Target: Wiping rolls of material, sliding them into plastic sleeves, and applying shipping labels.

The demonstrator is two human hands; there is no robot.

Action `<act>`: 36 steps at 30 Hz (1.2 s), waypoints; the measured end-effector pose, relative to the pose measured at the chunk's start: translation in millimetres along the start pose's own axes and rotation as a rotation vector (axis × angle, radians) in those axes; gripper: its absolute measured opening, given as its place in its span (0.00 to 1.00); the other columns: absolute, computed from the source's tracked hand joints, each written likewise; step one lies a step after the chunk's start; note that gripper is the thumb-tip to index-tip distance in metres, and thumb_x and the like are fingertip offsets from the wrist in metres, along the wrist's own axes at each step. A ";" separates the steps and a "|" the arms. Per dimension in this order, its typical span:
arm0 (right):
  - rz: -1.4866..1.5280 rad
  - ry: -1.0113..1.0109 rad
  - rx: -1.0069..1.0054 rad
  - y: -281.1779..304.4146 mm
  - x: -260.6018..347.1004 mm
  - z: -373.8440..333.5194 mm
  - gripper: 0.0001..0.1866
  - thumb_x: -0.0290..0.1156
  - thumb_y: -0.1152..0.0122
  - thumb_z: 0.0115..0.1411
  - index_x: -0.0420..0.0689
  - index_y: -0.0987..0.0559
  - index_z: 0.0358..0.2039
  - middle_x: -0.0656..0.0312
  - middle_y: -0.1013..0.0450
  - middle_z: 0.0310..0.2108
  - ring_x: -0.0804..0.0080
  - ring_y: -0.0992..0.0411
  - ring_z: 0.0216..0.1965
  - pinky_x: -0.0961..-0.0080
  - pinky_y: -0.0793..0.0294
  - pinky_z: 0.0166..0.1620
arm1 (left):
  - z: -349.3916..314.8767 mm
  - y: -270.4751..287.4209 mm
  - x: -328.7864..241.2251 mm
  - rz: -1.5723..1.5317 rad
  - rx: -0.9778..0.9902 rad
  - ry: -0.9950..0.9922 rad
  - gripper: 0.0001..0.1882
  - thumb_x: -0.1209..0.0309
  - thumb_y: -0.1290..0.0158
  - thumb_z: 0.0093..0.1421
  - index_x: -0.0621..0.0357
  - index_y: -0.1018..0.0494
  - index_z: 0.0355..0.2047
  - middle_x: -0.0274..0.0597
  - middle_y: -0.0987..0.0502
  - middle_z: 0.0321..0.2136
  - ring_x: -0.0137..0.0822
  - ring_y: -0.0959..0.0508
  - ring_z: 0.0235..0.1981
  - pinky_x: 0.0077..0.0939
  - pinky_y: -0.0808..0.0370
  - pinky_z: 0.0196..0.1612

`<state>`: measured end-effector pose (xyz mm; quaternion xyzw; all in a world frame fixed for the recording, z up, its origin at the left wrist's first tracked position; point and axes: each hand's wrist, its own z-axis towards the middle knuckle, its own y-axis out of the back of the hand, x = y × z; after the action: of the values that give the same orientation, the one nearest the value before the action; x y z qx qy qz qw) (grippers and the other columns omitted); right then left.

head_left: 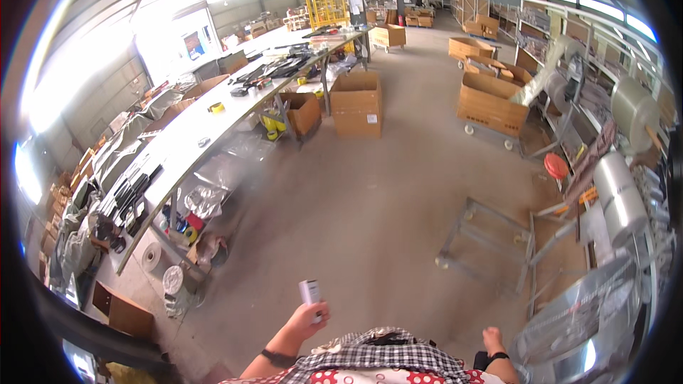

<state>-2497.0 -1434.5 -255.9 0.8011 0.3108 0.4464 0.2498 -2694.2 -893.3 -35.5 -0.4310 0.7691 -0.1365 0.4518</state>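
My left hand is raised in front of me at the lower middle, its fingers wrapped round a small pale box. The box's upper end sticks up out of the grip, and the rest is hidden by the fingers. At the lower right, my right hand hangs away from my body with its fingers curled in, and nothing shows in it. Neither hand touches any furniture; bare floor lies beyond them.
A long white worktable with tape and dark pieces runs along the left. A tall carton stands beside it. On the right are a grey metal cart frame, a wheeled carton and racks with plastic film rolls.
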 end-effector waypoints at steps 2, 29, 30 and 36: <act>0.308 0.182 -0.123 1.0 51.2 96.8 0.15 0.28 0.44 0.57 0.41 0.28 0.46 0.63 0.27 0.32 0.78 0.32 0.27 0.78 0.30 0.32 | 42.6 -8.2 -34.3 0.087 -0.108 -0.056 0.05 0.78 0.49 0.50 0.55 0.34 0.25 0.34 0.34 0.20 0.28 0.32 0.22 0.19 0.37 0.20; 0.764 -0.046 0.017 18.3 512.1 718.5 0.14 0.26 0.45 0.55 0.41 0.28 0.43 0.62 0.28 0.28 0.73 0.32 0.21 0.75 0.31 0.22 | 774.5 -275.2 -439.0 0.227 -0.309 -0.058 0.04 0.79 0.50 0.49 0.56 0.34 0.22 0.35 0.34 0.18 0.29 0.32 0.19 0.22 0.34 0.19; 0.662 0.047 0.025 17.5 629.3 742.2 0.14 0.26 0.45 0.56 0.41 0.28 0.45 0.63 0.29 0.30 0.76 0.32 0.24 0.79 0.30 0.25 | 788.7 -264.4 -452.5 0.220 -0.335 -0.067 0.04 0.79 0.50 0.49 0.57 0.34 0.23 0.35 0.34 0.19 0.29 0.32 0.19 0.22 0.34 0.19; 0.334 0.634 0.351 45.9 920.0 856.3 0.17 0.26 0.44 0.59 0.41 0.29 0.50 0.59 0.27 0.42 0.75 0.29 0.42 0.78 0.29 0.48 | 942.6 -269.0 -531.0 0.149 -0.362 -0.218 0.04 0.79 0.52 0.48 0.57 0.34 0.21 0.34 0.34 0.18 0.29 0.32 0.18 0.21 0.35 0.19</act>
<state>-1363.4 -907.5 -117.9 0.6937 0.3094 0.6460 -0.0754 -1666.2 -465.6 -90.5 -0.4593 0.7575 0.0851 0.4561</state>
